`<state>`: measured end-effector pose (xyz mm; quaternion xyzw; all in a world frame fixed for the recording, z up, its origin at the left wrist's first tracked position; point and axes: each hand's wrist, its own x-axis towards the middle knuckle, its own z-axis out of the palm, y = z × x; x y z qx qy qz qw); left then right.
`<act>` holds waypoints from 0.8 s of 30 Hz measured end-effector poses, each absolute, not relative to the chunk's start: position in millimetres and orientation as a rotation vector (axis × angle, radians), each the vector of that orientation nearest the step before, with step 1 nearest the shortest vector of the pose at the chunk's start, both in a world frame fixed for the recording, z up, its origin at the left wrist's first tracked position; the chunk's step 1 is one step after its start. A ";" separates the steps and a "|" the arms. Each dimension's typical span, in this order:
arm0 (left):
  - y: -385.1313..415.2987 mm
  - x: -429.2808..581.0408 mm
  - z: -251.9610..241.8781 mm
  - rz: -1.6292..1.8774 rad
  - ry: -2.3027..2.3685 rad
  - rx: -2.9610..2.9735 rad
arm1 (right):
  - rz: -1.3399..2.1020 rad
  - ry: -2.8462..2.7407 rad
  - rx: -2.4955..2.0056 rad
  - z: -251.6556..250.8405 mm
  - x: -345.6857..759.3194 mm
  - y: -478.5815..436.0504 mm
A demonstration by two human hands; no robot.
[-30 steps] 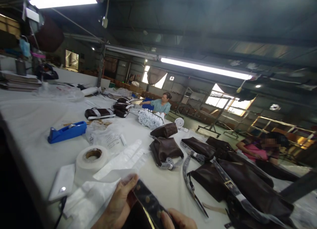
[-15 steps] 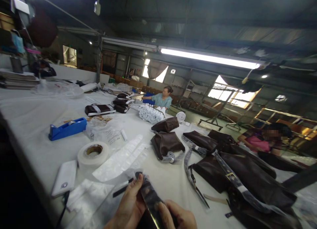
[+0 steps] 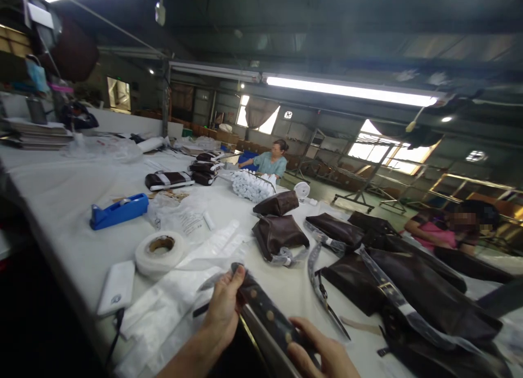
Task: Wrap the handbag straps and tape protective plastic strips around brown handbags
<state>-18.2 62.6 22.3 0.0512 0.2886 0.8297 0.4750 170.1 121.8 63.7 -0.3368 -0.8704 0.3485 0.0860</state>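
The studded strap (image 3: 261, 303) over the white table (image 3: 73, 203) looks light, bendy and slick to me; the ends seem safest; the left hand (image 3: 224, 307) pinches one; the right hand (image 3: 322, 349) touches nearer, grip unclear.

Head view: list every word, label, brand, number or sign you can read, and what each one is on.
No text can be read with certainty.
Clear plastic bag: several printed lines, too small and blurred to read.
White box-shaped device: a round mark on its near end, too blurred to tell whether it holds letters.
Dark strap: round spots show, but no lettering can be made out.
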 end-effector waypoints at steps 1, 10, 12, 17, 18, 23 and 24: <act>61.7 -7.2 22.3 2.003 0.681 0.140 | 1.075 -2.563 -0.954 64.7 162.9 119.4; 44.7 16.7 29.9 1.987 0.593 0.049 | 1.064 -2.420 -0.952 64.1 123.5 105.0; 43.0 16.2 28.0 1.997 0.614 0.016 | 1.062 -2.437 -0.962 65.2 120.7 102.9; 37.1 15.1 18.8 1.985 0.653 0.019 | 1.201 -2.424 -0.995 73.2 107.8 97.4; 35.2 14.0 16.2 1.987 0.653 0.032 | 1.252 -2.409 -0.995 74.7 104.7 96.5; 26.7 6.2 -3.2 1.968 0.706 0.161 | 1.443 -2.362 -0.915 70.5 90.9 92.0; 25.5 4.7 -7.8 1.955 0.748 0.175 | 1.441 -2.378 -0.904 66.4 88.4 91.1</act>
